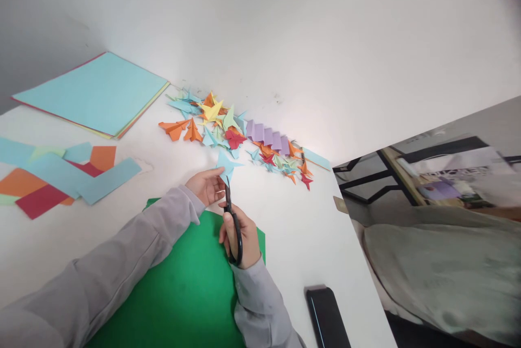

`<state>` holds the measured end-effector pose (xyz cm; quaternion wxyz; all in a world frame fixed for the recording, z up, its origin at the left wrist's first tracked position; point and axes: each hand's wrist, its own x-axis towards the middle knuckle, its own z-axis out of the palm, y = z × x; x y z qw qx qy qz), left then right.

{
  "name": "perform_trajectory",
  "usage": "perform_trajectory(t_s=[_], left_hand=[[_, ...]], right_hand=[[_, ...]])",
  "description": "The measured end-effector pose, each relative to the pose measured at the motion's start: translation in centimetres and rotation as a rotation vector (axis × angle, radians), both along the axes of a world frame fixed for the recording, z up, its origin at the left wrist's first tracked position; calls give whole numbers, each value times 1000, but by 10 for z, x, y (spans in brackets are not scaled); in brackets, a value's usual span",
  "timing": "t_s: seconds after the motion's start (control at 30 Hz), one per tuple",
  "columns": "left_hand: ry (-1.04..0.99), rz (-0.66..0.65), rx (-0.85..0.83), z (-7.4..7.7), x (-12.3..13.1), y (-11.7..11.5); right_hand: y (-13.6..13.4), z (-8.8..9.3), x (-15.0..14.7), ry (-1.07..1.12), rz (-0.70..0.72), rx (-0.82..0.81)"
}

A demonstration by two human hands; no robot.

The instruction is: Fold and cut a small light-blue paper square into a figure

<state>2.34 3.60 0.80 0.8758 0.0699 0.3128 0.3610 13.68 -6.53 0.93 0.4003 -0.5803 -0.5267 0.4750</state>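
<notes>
While the white surface (pixel 305 217) carries a green sheet (pixel 183 283) beneath the work, the left hand (pixel 207 185) pinches a blue paper shape (pixel 228 165) clear of it, letting the right hand (pixel 240 236), its grip closed through black scissors (pixel 228 204), bring the blades to its lower edge.

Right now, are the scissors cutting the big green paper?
No, the scissors in the right hand meet the small blue paper held by the left hand.

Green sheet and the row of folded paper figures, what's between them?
Head view: the left hand holding a light blue folded piece and the black scissors in the right hand, over white table.
</notes>
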Motion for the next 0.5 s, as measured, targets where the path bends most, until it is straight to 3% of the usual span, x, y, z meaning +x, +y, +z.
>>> perform_trajectory(t_s=[0.5], left_hand=[[53, 43, 61, 1, 0, 0]], right_hand=[[0, 2, 0, 1, -5, -10]])
